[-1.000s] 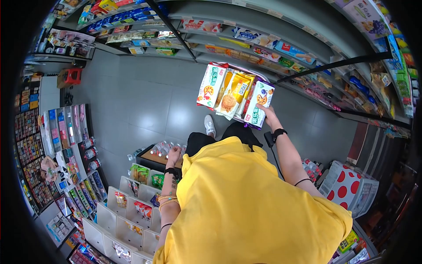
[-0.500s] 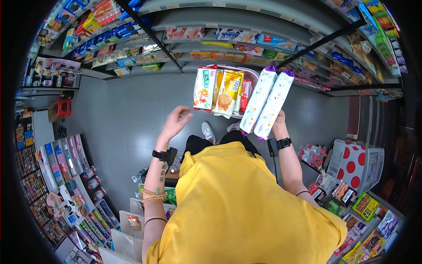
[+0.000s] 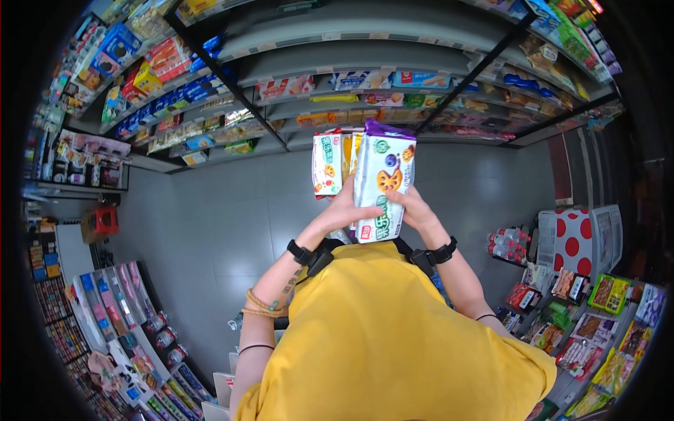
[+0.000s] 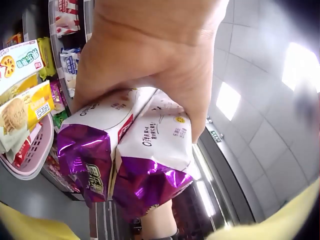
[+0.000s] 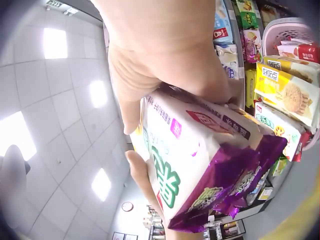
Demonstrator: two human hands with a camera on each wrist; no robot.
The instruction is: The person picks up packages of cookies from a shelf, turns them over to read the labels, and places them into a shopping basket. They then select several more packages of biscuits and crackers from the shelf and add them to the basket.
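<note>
Two white-and-purple cookie packs (image 3: pixel 385 168) are held together in front of the body, side by side in the left wrist view. My left hand (image 3: pixel 342 210) grips them from the left, its thumb across the printed face. From the right, my right hand (image 3: pixel 415 209) grips the same pair, thumb also on the front. Behind them is a pink basket (image 4: pixel 44 142), mostly covered by the packs in the head view. It holds a white-and-red cookie pack (image 3: pixel 327 165) and yellow biscuit packs (image 5: pixel 290 92).
Snack shelves (image 3: pixel 372 34) curve across the far side. A red-dotted white cabinet (image 3: pixel 572 238) stands at the right beside bottles (image 3: pixel 509 244). Packaged snacks (image 3: pixel 579 344) lie at the lower right. Display racks (image 3: pixel 112 298) line the left over a grey tiled floor (image 3: pixel 203 224).
My left hand came up from the lower left to grip the cookie packs. My right hand lifted both packs out from the basket's right side and brought them in front of the body, printed face up.
</note>
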